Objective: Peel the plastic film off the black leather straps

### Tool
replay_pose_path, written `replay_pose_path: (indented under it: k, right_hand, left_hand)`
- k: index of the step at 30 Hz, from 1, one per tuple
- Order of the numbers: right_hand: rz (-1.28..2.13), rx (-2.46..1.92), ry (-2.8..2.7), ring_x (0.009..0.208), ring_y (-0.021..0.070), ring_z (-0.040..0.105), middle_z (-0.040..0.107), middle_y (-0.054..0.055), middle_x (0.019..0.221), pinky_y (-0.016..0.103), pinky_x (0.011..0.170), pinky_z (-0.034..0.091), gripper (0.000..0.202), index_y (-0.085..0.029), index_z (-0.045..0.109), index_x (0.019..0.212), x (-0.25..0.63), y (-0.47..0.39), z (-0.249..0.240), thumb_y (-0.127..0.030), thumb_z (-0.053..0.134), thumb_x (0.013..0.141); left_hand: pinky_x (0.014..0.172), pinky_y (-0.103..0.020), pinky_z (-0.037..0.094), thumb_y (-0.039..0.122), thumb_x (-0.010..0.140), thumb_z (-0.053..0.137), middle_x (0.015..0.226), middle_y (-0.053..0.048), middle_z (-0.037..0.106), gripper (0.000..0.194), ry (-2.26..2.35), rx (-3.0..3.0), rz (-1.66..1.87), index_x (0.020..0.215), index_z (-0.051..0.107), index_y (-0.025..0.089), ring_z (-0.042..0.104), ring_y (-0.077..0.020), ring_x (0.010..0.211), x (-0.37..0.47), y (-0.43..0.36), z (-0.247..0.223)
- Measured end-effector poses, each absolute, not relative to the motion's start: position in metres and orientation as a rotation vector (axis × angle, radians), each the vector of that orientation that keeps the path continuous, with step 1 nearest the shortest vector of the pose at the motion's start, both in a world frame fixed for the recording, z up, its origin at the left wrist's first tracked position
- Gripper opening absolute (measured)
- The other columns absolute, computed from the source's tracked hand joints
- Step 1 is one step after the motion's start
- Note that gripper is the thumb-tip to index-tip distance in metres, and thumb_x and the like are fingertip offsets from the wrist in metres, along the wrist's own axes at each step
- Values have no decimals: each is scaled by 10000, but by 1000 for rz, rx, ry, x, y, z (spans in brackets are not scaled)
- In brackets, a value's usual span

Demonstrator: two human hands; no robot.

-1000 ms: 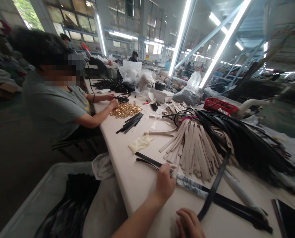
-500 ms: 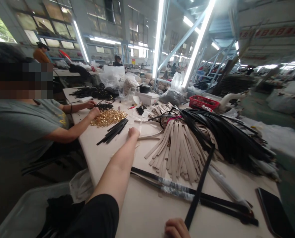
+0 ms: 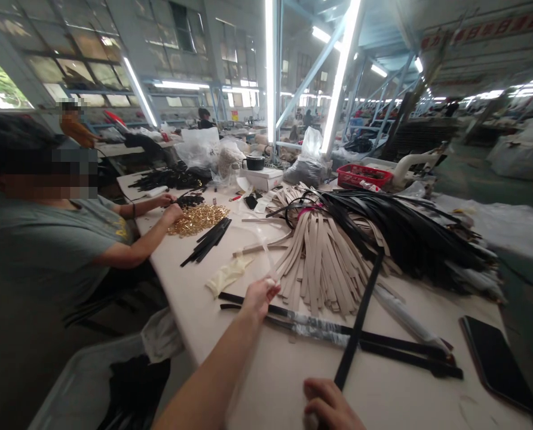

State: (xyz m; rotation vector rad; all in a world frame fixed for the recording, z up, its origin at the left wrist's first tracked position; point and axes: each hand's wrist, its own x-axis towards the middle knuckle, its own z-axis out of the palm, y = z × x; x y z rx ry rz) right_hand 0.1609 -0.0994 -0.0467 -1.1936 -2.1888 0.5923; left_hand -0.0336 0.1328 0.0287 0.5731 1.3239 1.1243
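Observation:
My left hand point(image 3: 261, 297) is closed on the end of a clear plastic strip point(image 3: 266, 248), over the left part of two black straps wrapped in clear film point(image 3: 318, 328). At the bottom edge my right hand point(image 3: 329, 404) has its fingers curled beside the lower end of a long black strap point(image 3: 360, 322); what it grips, if anything, is hidden. That strap lies slantwise across the wrapped pair. Behind them spreads a bundle of beige strips point(image 3: 320, 263), with black straps point(image 3: 401, 233) over its right side.
A person point(image 3: 60, 239) at the left handles small black pieces beside gold metal parts point(image 3: 197, 220). Short black strips point(image 3: 207, 240), a pale glove-like item point(image 3: 228, 275), a phone point(image 3: 497, 361) and a red basket point(image 3: 364, 176) are on the table point(image 3: 270, 382).
My left hand has come back toward me and right, drawing the clear strip with it. The pale item and the left ends of the wrapped straps are now uncovered.

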Motion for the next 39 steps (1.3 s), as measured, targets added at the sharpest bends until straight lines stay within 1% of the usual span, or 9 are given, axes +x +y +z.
replay_pose_path:
  k: [2,4,10,14,17,21,27,33,39]
  right_hand:
    - [574,-1220,-2334,1136,260,575,630,73,1204,413,1015,477,179,-252,644,927,171,-107,-29,-104,628,827]
    - [587,-1299,-2402,1125,258,547,621,71,1144,466,1083,392,254,-231,628,919,177,-114,-7,-22,558,791]
    - [632,-1410,-2520,977,259,533,615,83,1009,427,925,442,261,-194,599,974,175,-121,33,-39,518,779]
    - [761,-1427,-2277,886,229,587,635,72,934,376,831,471,146,-199,567,910,171,-125,36,-129,439,912]
    - [1042,-1546,-1666,635,153,622,632,7,771,271,630,485,176,-211,533,963,165,-128,41,-313,395,1001]
    - [1417,-1498,-1100,416,123,575,633,-14,634,216,404,399,348,-190,541,915,148,-128,43,-521,442,962]
    - [1412,-1448,-871,404,121,597,656,7,619,197,380,410,428,-164,560,911,128,-127,33,-591,525,895]
    - [1389,-1480,-917,413,122,609,671,25,648,196,379,424,444,-159,573,895,128,-122,40,-601,527,889]
    - [1305,-1508,-951,428,132,622,678,30,659,208,388,444,413,-159,592,910,124,-131,46,-564,512,919]
  left_hand:
    - [672,-288,586,84,796,651,793,-69,684,62,1251,516,1073,855,666,95,669,-151,689,-22,75,12]
    - [642,-291,590,82,757,645,755,-73,688,68,1192,470,1034,816,671,100,671,-156,646,-11,30,2]
    - [565,-266,576,218,742,723,654,-48,659,121,1143,463,1041,739,647,123,663,-157,578,7,-21,-4]
    - [553,-241,557,261,706,795,641,-47,658,199,1158,486,1062,731,662,115,652,-147,571,9,-31,-5]
    - [577,-248,549,307,658,850,647,-47,659,275,1140,496,1058,735,675,109,651,-151,591,10,-40,-1]
    - [614,-266,536,383,647,863,667,-47,662,343,1081,471,1044,738,670,114,633,-143,604,12,-50,6]
    - [641,-271,512,436,655,854,698,-48,669,383,1005,406,1053,746,663,117,624,-141,634,15,-56,18]
    - [614,-270,485,407,668,850,690,-58,678,356,965,469,1035,739,680,102,612,-141,605,16,-63,26]
    - [681,-284,513,373,644,863,700,-46,677,333,1059,440,1153,757,693,110,629,-142,645,8,-57,23]
